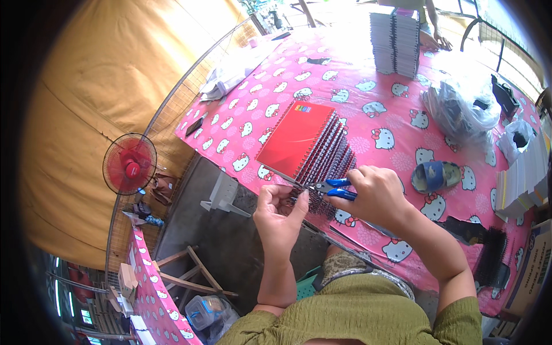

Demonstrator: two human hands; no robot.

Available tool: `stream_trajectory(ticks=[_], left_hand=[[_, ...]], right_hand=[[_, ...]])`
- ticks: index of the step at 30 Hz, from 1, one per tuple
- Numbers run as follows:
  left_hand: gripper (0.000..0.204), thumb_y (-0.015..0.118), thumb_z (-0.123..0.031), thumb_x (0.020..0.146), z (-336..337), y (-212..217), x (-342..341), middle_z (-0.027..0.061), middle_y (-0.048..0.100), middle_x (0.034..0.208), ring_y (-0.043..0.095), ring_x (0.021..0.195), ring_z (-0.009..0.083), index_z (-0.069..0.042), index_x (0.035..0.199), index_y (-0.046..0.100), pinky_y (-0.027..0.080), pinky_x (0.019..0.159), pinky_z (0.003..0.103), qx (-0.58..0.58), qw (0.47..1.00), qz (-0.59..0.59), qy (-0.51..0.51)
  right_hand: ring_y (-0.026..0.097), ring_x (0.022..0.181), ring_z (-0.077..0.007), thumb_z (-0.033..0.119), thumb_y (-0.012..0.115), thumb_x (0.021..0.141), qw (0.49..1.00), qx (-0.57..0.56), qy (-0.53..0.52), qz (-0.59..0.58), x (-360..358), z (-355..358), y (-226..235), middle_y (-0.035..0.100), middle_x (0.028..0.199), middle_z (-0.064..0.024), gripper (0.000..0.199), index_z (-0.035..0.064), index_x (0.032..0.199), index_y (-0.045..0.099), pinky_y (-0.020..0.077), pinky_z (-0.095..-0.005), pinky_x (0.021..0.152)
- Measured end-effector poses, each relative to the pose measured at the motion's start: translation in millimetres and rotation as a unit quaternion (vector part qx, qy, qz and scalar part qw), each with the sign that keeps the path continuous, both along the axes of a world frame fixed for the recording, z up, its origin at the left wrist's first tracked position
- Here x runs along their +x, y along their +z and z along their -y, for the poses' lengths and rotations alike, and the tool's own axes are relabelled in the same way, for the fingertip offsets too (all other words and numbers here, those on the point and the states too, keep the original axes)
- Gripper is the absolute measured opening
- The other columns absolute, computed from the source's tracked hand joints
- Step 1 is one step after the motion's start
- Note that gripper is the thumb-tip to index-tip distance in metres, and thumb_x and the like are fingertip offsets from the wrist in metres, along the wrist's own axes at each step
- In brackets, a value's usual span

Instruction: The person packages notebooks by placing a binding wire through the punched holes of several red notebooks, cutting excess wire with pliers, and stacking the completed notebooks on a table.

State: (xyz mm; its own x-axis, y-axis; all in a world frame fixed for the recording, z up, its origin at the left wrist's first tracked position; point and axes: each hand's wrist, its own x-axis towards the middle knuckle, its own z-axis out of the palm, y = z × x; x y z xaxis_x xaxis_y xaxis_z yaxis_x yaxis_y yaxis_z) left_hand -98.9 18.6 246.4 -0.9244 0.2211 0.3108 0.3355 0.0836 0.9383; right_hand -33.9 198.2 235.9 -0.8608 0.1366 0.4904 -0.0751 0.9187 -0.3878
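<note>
A stack of red-covered spiral notebooks [297,138] sits near the table's edge in front of me, its wire-bound spines fanned toward the right. My right hand [376,192] is closed around small pliers with blue handles [341,194]. The jaws of the pliers meet the wire coil at the near end of the stack. Beside them, my left hand [279,217] pinches the near corner of a spiral notebook, thumb close to the jaws. What lies between its fingertips is partly hidden. Dark coils [322,208] show below the pliers.
A pink patterned tablecloth [368,135] covers the table. A blue slipper-like item [435,176], plastic bags [463,112] and black wire coils [491,256] lie to the right. Tall notebook stacks [394,43] stand at the back near another person's hand [437,41]. A red fan [130,164] stands left.
</note>
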Motion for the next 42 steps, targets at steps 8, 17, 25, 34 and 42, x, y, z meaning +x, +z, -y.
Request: stream_trajectory(ticks=[8, 17, 25, 34, 42], left_hand=[[0.033, 0.074, -0.002, 0.08, 2.3, 3.0, 1.4, 0.0064, 0.062, 0.088, 0.056, 0.074, 0.0051, 0.001, 0.103, 0.05, 0.045, 0.063, 0.018, 0.02, 0.997, 0.059, -0.051], [0.029, 0.074, -0.002, 0.08, 0.3, -7.0, 1.9, 0.0065, 0.063, 0.087, 0.056, 0.072, 0.0049, 0.001, 0.098, 0.052, 0.046, 0.063, 0.018, 0.054, 0.997, 0.035, -0.036], [0.026, 0.073, -0.001, 0.081, -0.3, -6.7, 2.6, 0.0074, 0.063, 0.086, 0.057, 0.071, 0.0055, 0.001, 0.097, 0.052, 0.046, 0.062, 0.018, 0.049, 0.998, 0.046, -0.019], [0.035, 0.076, -0.002, 0.078, 1.1, -8.6, 0.6, 0.0061, 0.061, 0.09, 0.056, 0.075, 0.0062, 0.0, 0.102, 0.051, 0.046, 0.064, 0.019, 0.001, 0.998, 0.039, -0.054], [0.033, 0.076, -0.001, 0.077, 2.4, -14.3, -0.6, 0.0048, 0.06, 0.09, 0.055, 0.076, 0.0057, 0.0, 0.1, 0.052, 0.046, 0.065, 0.019, 0.018, 0.998, 0.04, -0.038]], right_hand=[[0.061, 0.081, -0.0291, 0.045, 0.077, 0.068, 0.994, 0.068, -0.017, -0.083, 6.7, -4.5, 2.0, 0.062, 0.086, -0.0152, 0.055, -0.0017, 0.093, 0.062, 0.0484, -0.0397, 0.076], [0.06, 0.083, -0.0273, 0.047, 0.074, 0.07, 0.992, 0.083, -0.025, -0.092, 8.0, -1.4, -0.2, 0.061, 0.085, -0.0127, 0.054, -0.0013, 0.092, 0.061, 0.0457, -0.0401, 0.082], [0.061, 0.077, -0.0262, 0.047, 0.075, 0.069, 0.985, -0.072, 0.003, 0.156, 6.9, 3.6, 2.6, 0.061, 0.076, -0.0109, 0.047, 0.0031, 0.08, 0.062, 0.0481, -0.0378, 0.078], [0.062, 0.077, -0.0267, 0.044, 0.077, 0.067, 0.993, 0.051, -0.023, -0.102, 7.8, -2.3, -12.3, 0.062, 0.078, -0.0113, 0.05, 0.0009, 0.085, 0.062, 0.0491, -0.0377, 0.072], [0.063, 0.073, -0.0265, 0.048, 0.072, 0.071, 0.997, -0.054, -0.008, 0.055, 13.9, -3.8, -16.5, 0.062, 0.077, -0.012, 0.049, 0.001, 0.079, 0.062, 0.0498, -0.036, 0.07]])
